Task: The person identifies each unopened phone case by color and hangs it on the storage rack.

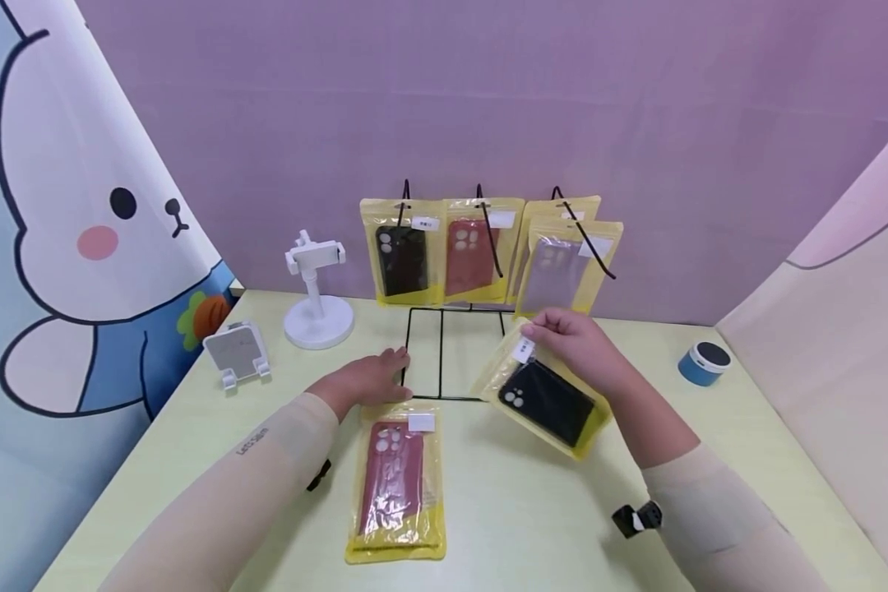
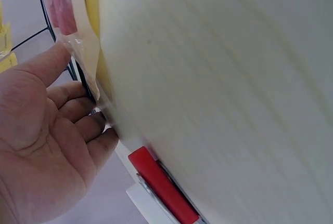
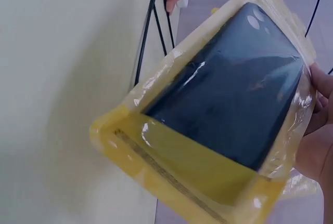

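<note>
My right hand pinches a yellow-edged clear pouch by its upper side. Inside the pouch shows a black phone case. It is tilted above the table, right of the black wire rack's base. My left hand is at the left rod of that base, fingers spread and loosely bent, thumb apart from them. Just in front of that hand lies another pouch with a red phone case, flat on the table. In the left wrist view its end overlaps the left thumb tip.
Pouches with a black case, a red case and a lilac case hang on the rack's hooks. A white phone stand and a small folding stand are at left. A blue round device sits far right.
</note>
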The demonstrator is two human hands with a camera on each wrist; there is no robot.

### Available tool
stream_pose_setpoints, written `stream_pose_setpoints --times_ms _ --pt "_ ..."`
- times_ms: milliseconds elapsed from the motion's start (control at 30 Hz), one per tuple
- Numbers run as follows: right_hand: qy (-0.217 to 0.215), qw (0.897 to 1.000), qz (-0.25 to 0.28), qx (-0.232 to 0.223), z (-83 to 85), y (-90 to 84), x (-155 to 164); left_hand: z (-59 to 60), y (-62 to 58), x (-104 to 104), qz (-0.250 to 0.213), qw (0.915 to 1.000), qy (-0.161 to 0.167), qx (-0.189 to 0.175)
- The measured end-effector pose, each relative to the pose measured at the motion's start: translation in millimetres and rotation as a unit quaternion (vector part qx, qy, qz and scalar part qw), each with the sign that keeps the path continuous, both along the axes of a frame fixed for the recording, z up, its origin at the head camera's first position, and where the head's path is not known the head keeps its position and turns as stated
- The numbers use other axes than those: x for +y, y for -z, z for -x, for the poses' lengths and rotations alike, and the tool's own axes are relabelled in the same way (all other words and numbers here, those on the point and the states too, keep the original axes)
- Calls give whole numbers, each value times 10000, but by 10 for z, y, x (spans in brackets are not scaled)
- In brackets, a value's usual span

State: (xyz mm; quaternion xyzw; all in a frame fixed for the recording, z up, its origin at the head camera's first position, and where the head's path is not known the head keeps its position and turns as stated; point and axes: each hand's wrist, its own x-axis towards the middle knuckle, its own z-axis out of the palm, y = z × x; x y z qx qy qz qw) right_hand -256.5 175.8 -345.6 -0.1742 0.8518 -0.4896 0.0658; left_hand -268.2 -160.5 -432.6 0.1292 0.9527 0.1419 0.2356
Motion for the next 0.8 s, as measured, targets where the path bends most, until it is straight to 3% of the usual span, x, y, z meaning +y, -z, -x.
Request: stream_pose_setpoints --times_ms 400,800 --pt "-2 9944 1061 -40 230 -98 -491 -3 29 -5 -40 10000 -53 -18" --pt "250 9890 1222 792 313 -195 -934 -9 21 -10 -26 10000 -51 18"
